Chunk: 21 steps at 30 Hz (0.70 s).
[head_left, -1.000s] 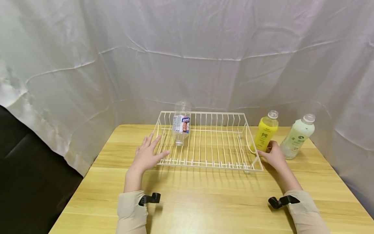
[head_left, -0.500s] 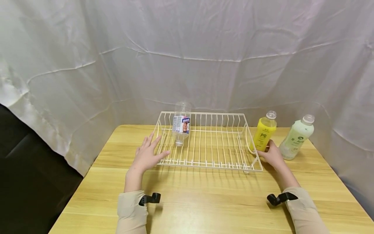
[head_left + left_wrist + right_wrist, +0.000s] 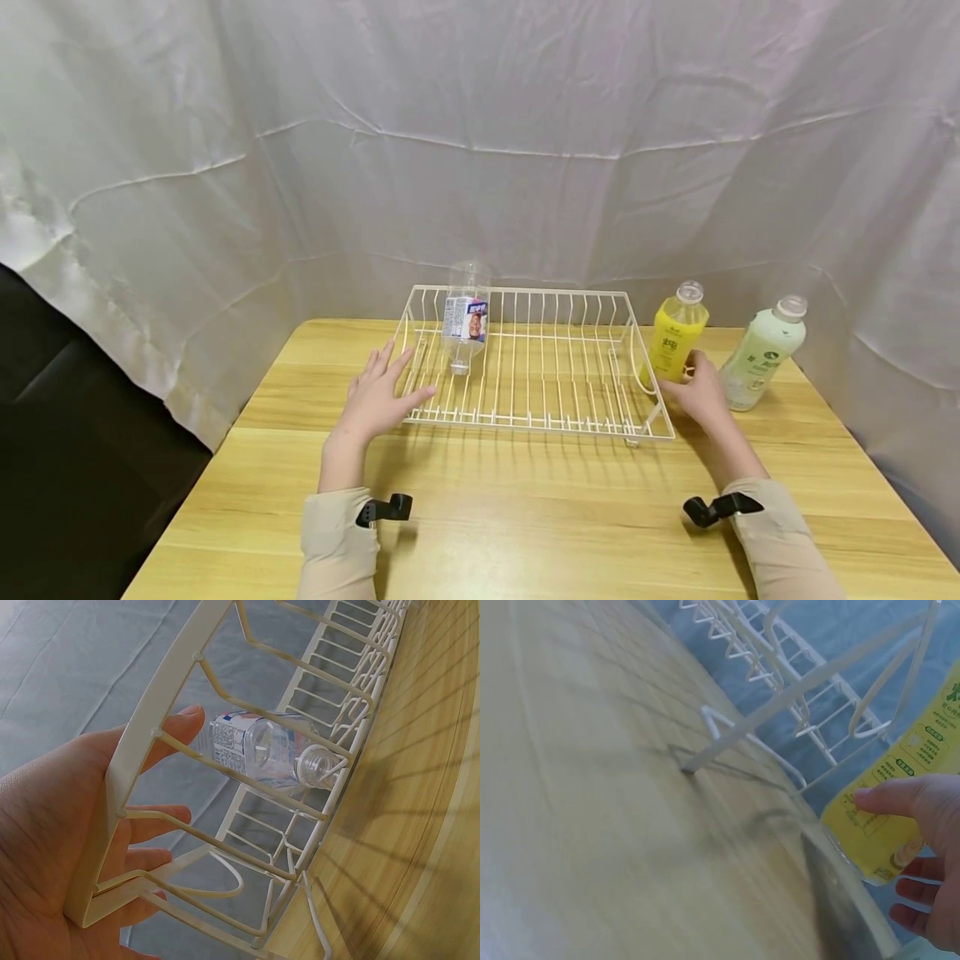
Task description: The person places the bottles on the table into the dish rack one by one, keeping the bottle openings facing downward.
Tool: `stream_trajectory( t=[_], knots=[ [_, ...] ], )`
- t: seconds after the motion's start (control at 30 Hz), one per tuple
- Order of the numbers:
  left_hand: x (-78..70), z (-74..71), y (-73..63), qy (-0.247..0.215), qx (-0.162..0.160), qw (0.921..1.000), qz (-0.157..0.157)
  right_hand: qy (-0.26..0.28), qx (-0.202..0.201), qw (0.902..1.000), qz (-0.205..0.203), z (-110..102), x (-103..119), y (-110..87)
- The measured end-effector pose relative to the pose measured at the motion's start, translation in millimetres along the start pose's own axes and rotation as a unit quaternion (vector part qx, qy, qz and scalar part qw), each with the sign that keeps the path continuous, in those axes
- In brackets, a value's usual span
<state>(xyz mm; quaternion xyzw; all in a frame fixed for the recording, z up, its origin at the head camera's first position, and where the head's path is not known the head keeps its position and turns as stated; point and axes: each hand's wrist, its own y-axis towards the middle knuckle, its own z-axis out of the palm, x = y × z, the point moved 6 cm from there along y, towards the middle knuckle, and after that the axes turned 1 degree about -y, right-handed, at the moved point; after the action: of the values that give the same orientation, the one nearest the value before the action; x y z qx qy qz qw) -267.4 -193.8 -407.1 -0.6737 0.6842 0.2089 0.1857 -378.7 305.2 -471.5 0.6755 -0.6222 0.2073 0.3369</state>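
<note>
A white wire dish rack (image 3: pixel 525 427) stands on the table. Inside its left part, a clear plastic bottle (image 3: pixel 465 321) with a blue and white label leans upside down, neck toward the front. My left hand (image 3: pixel 375 402) rests against the rack's front left corner with fingers spread; in the left wrist view the rack's frame (image 3: pixel 142 742) crosses the palm. Just right of the rack, my right hand (image 3: pixel 702 396) grips a yellow-labelled bottle (image 3: pixel 675 337) low on its body, and its thumb (image 3: pixel 889 796) lies across the label. That bottle stands mouth up, tilted slightly right.
Right of my right hand stands a pale green bottle (image 3: pixel 765 354). The wooden table (image 3: pixel 510 517) ends at grey curtains (image 3: pixel 525 150) behind and on the right. A dark surface (image 3: pixel 82 467) lies beyond the table's left edge.
My right hand has turned the yellow bottle, so its label faces differently, and the bottle's top has shifted a little left. The left hand, rack and clear bottle have stayed put.
</note>
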Motion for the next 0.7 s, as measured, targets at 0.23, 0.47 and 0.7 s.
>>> stream_trajectory(
  t=[0.23,0.47,0.7],
  knots=[
    [0.2,-1.4,0.9,0.003,-0.003,1.0000,0.001,-0.018,-0.031,0.9993,-0.010,-10,20,1.1],
    [1.7,0.3,1.0,0.003,-0.003,1.0000,0.001,-0.027,-0.059,0.9976,-0.022,-18,38,0.0],
    [1.1,0.4,0.0,0.002,-0.003,1.0000,-0.001,-0.024,-0.094,0.9946,-0.036,-26,56,-3.1]
  ],
)
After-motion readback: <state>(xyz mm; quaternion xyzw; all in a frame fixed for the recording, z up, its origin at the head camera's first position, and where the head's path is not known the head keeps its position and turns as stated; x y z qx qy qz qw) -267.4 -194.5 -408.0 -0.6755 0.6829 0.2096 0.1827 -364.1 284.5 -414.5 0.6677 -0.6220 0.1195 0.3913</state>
